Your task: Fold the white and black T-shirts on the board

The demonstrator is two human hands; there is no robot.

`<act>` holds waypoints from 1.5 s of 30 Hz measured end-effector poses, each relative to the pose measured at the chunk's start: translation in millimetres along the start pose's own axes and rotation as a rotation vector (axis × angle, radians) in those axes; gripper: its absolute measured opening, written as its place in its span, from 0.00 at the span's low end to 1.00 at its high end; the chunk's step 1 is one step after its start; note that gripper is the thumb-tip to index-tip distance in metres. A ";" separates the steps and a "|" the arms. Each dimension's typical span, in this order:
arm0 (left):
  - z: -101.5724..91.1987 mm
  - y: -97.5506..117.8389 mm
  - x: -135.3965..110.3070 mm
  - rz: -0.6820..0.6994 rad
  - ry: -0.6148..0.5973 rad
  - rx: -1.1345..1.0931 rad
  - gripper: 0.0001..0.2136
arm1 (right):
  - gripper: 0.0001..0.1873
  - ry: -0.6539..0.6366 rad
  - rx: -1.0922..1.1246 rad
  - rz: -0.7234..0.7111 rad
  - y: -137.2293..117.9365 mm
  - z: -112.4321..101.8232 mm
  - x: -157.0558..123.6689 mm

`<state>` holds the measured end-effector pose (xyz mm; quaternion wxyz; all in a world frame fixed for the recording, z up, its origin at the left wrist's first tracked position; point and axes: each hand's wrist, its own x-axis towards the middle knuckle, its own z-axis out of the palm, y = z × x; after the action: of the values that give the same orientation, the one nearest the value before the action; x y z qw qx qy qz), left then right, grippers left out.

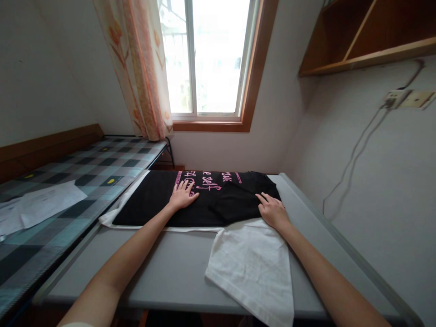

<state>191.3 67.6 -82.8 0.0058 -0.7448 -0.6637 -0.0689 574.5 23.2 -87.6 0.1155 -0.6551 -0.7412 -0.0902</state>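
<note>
A black T-shirt [150,204] with pink lettering lies spread across the far half of a grey table [170,268]. My left hand [182,195] rests flat on the shirt's middle, fingers spread over the lettering. My right hand [271,210] lies open on the shirt's right end, fingers stretched out flat. A white garment [254,263] lies folded on the table just under and in front of my right wrist. Its white edge also shows beneath the black shirt's near hem.
A bed with a checked blue and black cover [102,168] runs along the left, with a white cloth [37,206] on it. A window [207,59] and patterned curtain [139,68] face me. A wooden shelf [368,41] and wall socket with cable [395,97] are on the right wall.
</note>
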 end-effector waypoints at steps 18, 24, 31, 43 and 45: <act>-3.0 7.2 -19.9 -0.007 -0.034 0.032 0.36 | 0.27 -0.015 -0.027 0.003 -1.8 -9.5 -22.1; -3.7 9.4 -27.8 -0.008 -0.027 0.033 0.36 | 0.26 -0.001 -0.030 0.000 -1.5 -10.3 -30.1; -9.7 13.7 -36.4 -0.009 -0.039 0.030 0.36 | 0.27 -0.018 -0.024 0.014 -4.4 -15.5 -36.6; -4.9 12.8 -41.4 -0.008 -0.012 0.035 0.36 | 0.26 -0.003 -0.031 0.002 -2.4 -13.3 -42.3; -6.1 13.6 -42.8 -0.006 -0.010 0.034 0.36 | 0.26 -0.007 -0.032 0.004 -2.4 -13.4 -43.0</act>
<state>199.5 23.0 -80.3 0.0150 -0.7431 -0.6668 -0.0537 577.8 -21.7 -87.2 0.1025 -0.6586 -0.7388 -0.0995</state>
